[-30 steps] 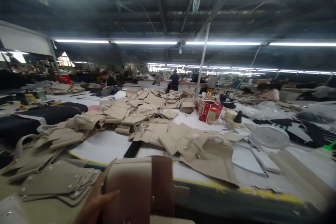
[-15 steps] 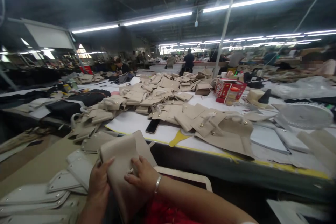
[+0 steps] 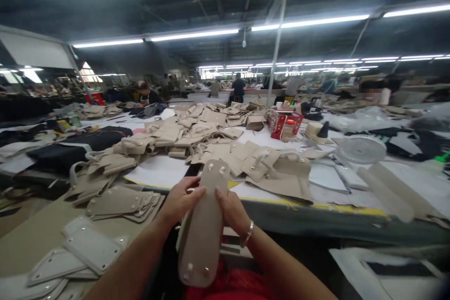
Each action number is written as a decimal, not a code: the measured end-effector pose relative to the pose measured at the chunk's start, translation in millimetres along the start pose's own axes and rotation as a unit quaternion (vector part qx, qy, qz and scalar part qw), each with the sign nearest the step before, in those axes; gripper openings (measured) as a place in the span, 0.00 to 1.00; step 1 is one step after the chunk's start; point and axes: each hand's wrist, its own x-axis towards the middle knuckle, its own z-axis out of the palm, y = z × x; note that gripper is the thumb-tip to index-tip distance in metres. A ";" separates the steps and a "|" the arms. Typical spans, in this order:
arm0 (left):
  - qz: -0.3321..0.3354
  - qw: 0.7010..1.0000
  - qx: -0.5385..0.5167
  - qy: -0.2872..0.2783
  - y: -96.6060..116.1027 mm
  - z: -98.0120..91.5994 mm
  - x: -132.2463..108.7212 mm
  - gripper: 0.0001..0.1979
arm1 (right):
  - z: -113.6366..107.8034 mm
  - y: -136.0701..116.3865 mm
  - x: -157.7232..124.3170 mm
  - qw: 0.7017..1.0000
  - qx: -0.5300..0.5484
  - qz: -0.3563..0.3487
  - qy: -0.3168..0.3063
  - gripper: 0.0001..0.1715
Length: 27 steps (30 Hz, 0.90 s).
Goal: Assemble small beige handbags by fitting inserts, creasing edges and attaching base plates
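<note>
I hold a beige bag bottom-up in front of me, its long oval base with small metal studs facing the camera. My left hand grips its left edge, fingers curled around the side. My right hand, with a silver bracelet at the wrist, grips the right edge. Just beyond the bag lies a stack of flat beige base panels, and white studded panels lie nearer on the left.
A long white work table ahead carries heaps of beige bag parts, a red box, a white fan and rolled beige material. Black fabric lies at left. Other people work at far tables.
The bag has been turned from showing its side to showing its studded base, and lifted higher between both hands. The camera has tilted and shifted slightly.
</note>
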 end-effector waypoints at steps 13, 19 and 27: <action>0.037 0.991 -0.037 0.126 -14.1 70.3 -17.2 0.15 | -40.5 12.2 -11.6 0.998 -0.049 0.032 0.035 0.30; 0.040 0.995 -0.003 0.088 -2.9 91.1 -16.9 0.16 | -60.6 -2.0 -30.9 0.993 -0.025 0.068 0.089 0.28; 0.082 0.980 -0.086 -0.162 20.5 131.5 -38.3 0.25 | -181.6 -89.0 -139.7 0.926 -0.132 0.021 0.352 0.27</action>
